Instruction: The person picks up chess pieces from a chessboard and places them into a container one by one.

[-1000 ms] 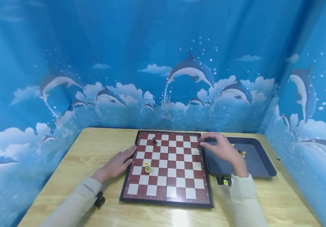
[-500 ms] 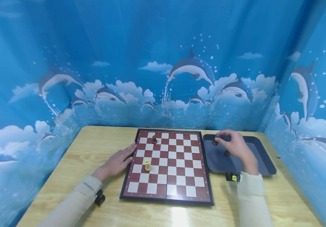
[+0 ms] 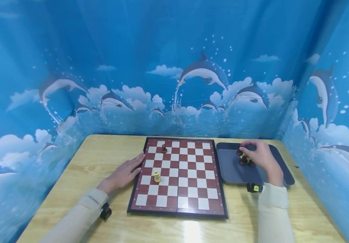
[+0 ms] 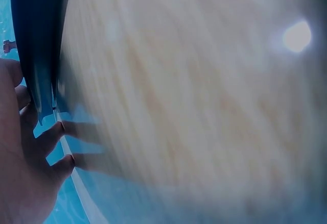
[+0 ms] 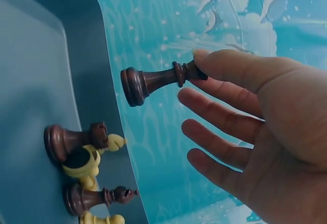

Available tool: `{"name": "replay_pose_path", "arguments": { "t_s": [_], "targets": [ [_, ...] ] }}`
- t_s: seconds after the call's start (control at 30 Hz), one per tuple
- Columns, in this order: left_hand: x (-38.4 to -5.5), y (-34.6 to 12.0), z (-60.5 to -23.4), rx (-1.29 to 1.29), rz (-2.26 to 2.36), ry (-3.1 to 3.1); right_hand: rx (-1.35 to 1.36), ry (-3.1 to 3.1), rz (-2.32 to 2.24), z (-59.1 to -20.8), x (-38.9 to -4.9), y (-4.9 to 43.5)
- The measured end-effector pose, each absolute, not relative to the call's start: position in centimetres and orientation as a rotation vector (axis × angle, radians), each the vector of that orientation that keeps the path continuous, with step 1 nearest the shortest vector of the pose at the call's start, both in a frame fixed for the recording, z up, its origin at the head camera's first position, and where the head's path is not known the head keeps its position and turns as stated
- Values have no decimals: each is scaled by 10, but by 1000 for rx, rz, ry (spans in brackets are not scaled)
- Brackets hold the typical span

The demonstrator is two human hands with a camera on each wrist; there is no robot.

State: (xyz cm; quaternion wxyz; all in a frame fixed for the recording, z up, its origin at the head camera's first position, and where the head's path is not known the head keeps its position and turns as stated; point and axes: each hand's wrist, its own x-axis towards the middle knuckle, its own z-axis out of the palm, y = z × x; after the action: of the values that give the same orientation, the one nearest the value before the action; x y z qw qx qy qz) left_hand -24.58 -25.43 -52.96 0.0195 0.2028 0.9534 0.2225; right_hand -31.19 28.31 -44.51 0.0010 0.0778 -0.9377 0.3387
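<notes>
my right hand point(image 3: 259, 156) grasps a dark chess piece point(image 3: 239, 152) by its top, pinched between thumb and forefinger, the other fingers reaching out loose. its head is hidden in my grip, so i cannot tell which piece it is; it hangs a little tilted, base down, over the ten o'clock part of the grey tray point(image 3: 229, 172), which sits at three o'clock from the chessboard point(image 3: 189, 175). apart from it, in the tray, are a standing dark rook point(image 5: 74, 141), a standing dark bishop point(image 5: 92, 198) and, close by them, a tipped light piece point(image 5: 92, 175) showing its round dark underside. my left hand point(image 3: 123, 173) is released, fingers extended against the board's edge between nine and ten o'clock. on the board a light rook point(image 3: 157, 177) stands towards nine o'clock and a smaller-looking dark piece point(image 3: 164, 149) towards eleven. everything rests on the pale wooden bench point(image 3: 107, 152), and a blue dolphin curtain point(image 3: 132, 50) hangs at twelve o'clock beyond it.
</notes>
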Motion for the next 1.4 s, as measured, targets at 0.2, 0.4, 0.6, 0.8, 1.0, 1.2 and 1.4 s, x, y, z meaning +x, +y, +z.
{"name": "replay_pose_path", "arguments": {
  "t_s": [0.2,0.4,0.6,0.8,1.0,1.2,1.4],
  "targets": [
    [-243,-254,-527,637,698,2959,279,-2917,1023,-449,-313,287],
    [-243,-252,-527,636,696,2958,283,-2933,1009,-450,-313,289],
    [-245,-251,-527,618,693,2951,263,-2946,1011,-446,-312,292],
    [-247,-252,-529,616,685,2949,242,-2950,1006,-444,-310,290],
    [-246,-252,-528,603,687,2943,230,-2948,1014,-439,-307,291],
    [-246,-253,-529,597,688,2942,209,-2934,1029,-435,-304,290],
    [-246,-252,-529,593,683,2945,249,-2909,1052,-431,-302,286]
  ]
}}
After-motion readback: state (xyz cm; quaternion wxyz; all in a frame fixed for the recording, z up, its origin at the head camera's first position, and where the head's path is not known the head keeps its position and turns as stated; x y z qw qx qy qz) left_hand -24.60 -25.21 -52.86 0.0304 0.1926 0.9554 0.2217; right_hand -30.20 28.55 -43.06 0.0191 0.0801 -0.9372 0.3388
